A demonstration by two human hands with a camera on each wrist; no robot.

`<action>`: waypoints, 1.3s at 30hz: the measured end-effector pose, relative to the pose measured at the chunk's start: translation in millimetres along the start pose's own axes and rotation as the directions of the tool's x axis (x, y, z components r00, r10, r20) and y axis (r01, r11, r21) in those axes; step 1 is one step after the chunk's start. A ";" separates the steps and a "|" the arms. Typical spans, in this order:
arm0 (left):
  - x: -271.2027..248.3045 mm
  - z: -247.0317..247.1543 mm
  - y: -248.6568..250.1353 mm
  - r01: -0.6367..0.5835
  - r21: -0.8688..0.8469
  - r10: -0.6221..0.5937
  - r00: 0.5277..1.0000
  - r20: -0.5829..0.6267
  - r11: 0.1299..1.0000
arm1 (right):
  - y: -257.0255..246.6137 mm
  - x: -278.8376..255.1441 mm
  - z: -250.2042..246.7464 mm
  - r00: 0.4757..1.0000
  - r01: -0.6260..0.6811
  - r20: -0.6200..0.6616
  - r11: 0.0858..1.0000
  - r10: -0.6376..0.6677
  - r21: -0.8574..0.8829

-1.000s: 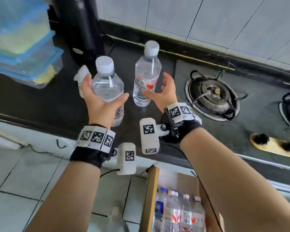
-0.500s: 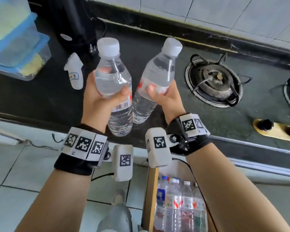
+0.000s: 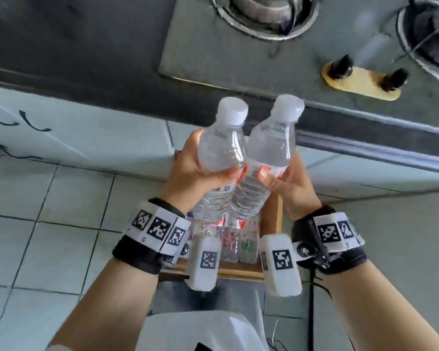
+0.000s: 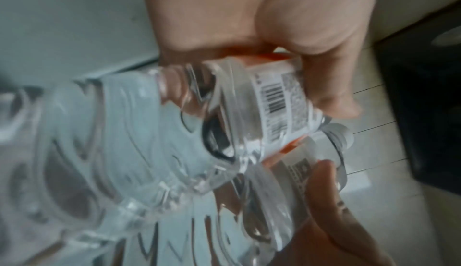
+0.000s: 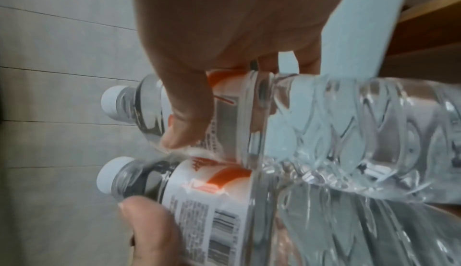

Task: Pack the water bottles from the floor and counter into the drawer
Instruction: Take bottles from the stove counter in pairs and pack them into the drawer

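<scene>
I hold two clear water bottles with white caps side by side, their sides touching. My left hand (image 3: 195,171) grips the left bottle (image 3: 222,148) around its label, and my right hand (image 3: 287,178) grips the right bottle (image 3: 271,148) the same way. Both hang tilted above the open wooden drawer (image 3: 276,211), where several bottles (image 3: 228,239) stand upright, partly hidden by my wrists. The left wrist view shows my left hand (image 4: 249,23) wrapped over its bottle (image 4: 224,112). In the right wrist view my right hand (image 5: 224,23) grips its bottle (image 5: 324,122), with the left bottle (image 5: 199,191) just below.
The dark counter edge (image 3: 365,145) runs across just beyond the bottles. A gas burner (image 3: 264,16) and two black knobs on a yellow plate (image 3: 360,82) sit on the stove behind it. Pale floor tiles (image 3: 48,198) lie to the left of the drawer.
Both hands have carried their bottles off the counter, down and toward me, to above the open drawer. The two bottles now touch side by side.
</scene>
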State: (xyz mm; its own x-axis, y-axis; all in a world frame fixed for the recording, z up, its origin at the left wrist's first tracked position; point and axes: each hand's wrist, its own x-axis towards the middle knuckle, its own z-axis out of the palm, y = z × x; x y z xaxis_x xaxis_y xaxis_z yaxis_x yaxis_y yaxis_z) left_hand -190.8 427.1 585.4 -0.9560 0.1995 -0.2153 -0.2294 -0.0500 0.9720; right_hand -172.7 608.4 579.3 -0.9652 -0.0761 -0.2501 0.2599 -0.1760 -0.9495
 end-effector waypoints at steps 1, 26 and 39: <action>-1.8 11.3 -20.0 0.059 0.004 -0.059 0.998 0.001 0.998 | 17.2 -5.5 -14.5 0.999 -0.049 -0.011 0.999 0.049 0.012; 29.4 74.4 -249.1 0.422 0.863 -0.589 0.785 -0.194 0.279 | 263.9 -11.0 -105.2 0.605 -0.773 -0.376 0.405 0.702 -0.488; 11.3 57.3 -256.7 0.225 0.932 -0.546 0.837 -0.036 0.284 | 272.5 -25.5 -100.8 0.693 -0.702 -0.374 0.460 0.616 -0.543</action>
State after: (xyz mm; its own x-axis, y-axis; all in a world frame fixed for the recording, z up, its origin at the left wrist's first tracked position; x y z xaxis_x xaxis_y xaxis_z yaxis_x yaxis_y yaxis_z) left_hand -132.2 498.3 338.8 -0.6818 0.1592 -0.7140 -0.1098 0.9427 0.3151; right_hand -80.2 661.2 307.8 -0.5193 0.2057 -0.8295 0.7822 0.5054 -0.3643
